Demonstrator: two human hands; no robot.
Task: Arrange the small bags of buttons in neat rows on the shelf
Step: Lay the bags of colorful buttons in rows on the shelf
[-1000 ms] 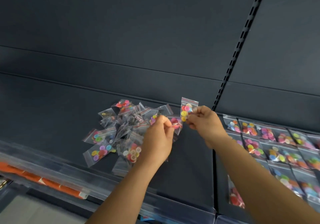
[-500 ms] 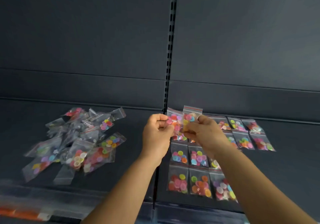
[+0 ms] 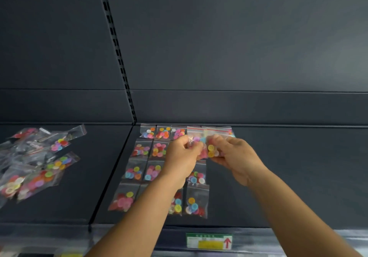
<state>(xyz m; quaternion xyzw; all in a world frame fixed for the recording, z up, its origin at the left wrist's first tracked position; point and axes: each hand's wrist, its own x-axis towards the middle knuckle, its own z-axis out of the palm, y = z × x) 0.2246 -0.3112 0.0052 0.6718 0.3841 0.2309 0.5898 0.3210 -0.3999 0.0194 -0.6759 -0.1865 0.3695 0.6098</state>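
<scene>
Loose pile of button bags (image 3: 37,163): far left of the dark shelf (image 3: 288,177), clear zip bags overlapping at odd angles, blurred; slotted upright (image 3: 117,57): rises from the seam between the two shelf panels; arranged button bags (image 3: 143,169): right of the seam, lying flat in rows and columns from the back wall to the front edge, partly hidden by the forearms; left hand (image 3: 182,157): above the rows, fingers curled, pinching one clear bag (image 3: 196,137) with a red seal line; right hand (image 3: 233,155): just beside the left, thumb and fingers pinching a second bag (image 3: 214,145) showing yellow buttons; the two held bags touch, over the back rows; green-and-yellow label (image 3: 209,240): on the shelf's front rail, red arrow pointing up.
</scene>
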